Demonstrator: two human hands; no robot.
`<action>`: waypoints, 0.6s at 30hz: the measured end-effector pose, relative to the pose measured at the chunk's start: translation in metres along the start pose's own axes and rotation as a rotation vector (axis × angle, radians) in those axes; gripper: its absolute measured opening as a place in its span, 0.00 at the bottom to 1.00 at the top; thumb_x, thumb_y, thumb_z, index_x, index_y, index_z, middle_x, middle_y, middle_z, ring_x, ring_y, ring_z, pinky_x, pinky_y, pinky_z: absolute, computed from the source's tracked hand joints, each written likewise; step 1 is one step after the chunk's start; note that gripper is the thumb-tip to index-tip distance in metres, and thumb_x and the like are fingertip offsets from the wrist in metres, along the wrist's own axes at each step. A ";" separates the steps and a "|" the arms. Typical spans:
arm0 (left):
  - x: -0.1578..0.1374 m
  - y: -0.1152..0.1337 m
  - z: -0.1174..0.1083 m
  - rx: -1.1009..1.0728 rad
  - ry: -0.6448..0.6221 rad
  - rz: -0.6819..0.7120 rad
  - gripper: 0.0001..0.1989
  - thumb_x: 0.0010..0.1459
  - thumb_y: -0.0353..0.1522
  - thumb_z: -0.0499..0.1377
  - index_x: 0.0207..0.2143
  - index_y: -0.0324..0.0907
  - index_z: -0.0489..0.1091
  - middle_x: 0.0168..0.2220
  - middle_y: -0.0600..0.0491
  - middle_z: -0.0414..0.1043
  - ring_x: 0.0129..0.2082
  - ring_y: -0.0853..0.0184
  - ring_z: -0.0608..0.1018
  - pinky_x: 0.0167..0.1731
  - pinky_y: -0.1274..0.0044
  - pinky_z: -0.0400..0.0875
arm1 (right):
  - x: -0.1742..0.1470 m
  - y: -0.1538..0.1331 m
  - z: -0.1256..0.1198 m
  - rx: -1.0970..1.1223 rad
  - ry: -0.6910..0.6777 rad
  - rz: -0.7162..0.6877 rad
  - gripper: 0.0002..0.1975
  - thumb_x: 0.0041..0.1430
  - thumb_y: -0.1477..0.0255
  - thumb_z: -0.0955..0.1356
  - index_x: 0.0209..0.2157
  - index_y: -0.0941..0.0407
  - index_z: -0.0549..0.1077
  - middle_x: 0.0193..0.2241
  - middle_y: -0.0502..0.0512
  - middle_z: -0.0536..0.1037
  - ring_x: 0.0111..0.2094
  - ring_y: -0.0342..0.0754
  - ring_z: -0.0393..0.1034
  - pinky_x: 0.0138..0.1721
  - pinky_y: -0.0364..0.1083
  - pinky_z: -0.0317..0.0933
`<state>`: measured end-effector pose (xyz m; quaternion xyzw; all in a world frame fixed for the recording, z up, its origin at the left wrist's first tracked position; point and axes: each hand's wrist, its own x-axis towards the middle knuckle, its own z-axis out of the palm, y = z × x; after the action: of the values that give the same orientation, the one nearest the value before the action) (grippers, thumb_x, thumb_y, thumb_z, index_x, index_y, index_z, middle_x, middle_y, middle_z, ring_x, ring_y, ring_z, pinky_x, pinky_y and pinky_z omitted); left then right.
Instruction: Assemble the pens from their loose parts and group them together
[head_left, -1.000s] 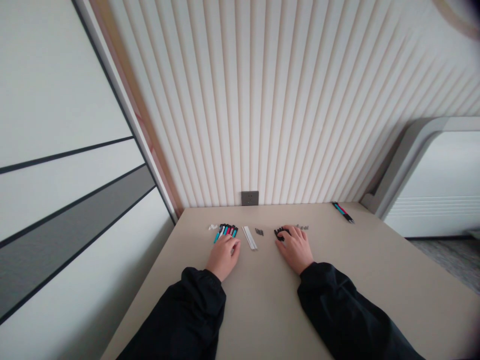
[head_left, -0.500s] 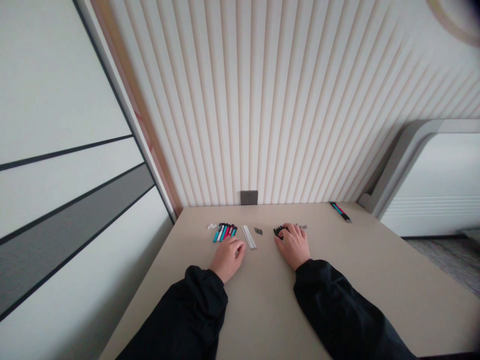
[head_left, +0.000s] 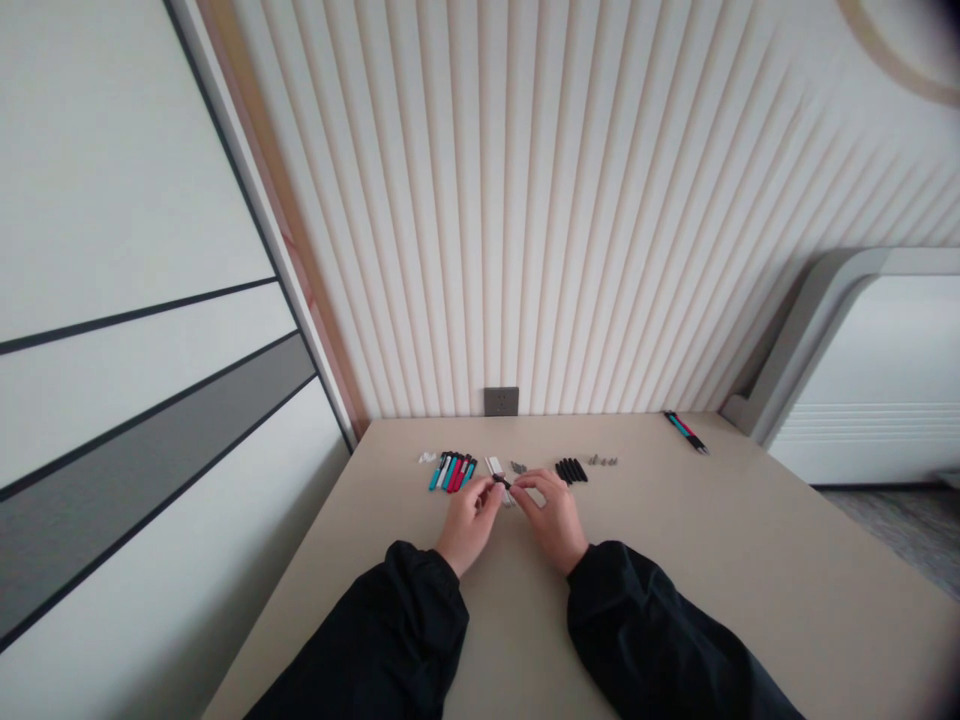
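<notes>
Between the fingertips of my left hand (head_left: 469, 522) and my right hand (head_left: 556, 516) is a small black pen grip (head_left: 502, 481), pinched from both sides. It is held above thin white pen refills (head_left: 493, 466), which the fingers partly cover. Left of the refills, coloured pen barrels (head_left: 452, 472) in blue, white and red lie in a row, close to my left fingers. Small grey springs (head_left: 518, 467) lie just beyond my right fingertips. Several more black grips (head_left: 572, 470) are lined up to the right of my right hand.
Small metal pen tips (head_left: 603, 460) lie right of the grips, and small whitish pieces (head_left: 427, 457) left of the barrels. Pens (head_left: 686, 432) rest at the table's back right. A ribbed wall with a socket (head_left: 501, 401) borders the beige table (head_left: 675, 560).
My right hand has moved left from the black grips, bringing one to my left hand. My left hand has shifted slightly right and now pinches it too. The view has moved a little.
</notes>
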<state>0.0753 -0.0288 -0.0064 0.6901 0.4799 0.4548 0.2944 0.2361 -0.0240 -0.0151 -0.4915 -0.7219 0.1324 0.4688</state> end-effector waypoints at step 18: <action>0.000 0.007 0.002 -0.287 -0.007 -0.155 0.21 0.59 0.47 0.53 0.41 0.38 0.69 0.30 0.51 0.72 0.23 0.71 0.70 0.23 0.79 0.64 | 0.013 0.024 -0.011 -0.531 -0.175 -0.084 0.10 0.64 0.70 0.63 0.38 0.48 0.77 0.40 0.51 0.78 0.43 0.50 0.65 0.45 0.49 0.51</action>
<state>0.0804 -0.0315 -0.0013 0.6035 0.4607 0.4921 0.4260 0.2583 -0.0043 -0.0178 -0.5536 -0.7886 -0.0388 0.2647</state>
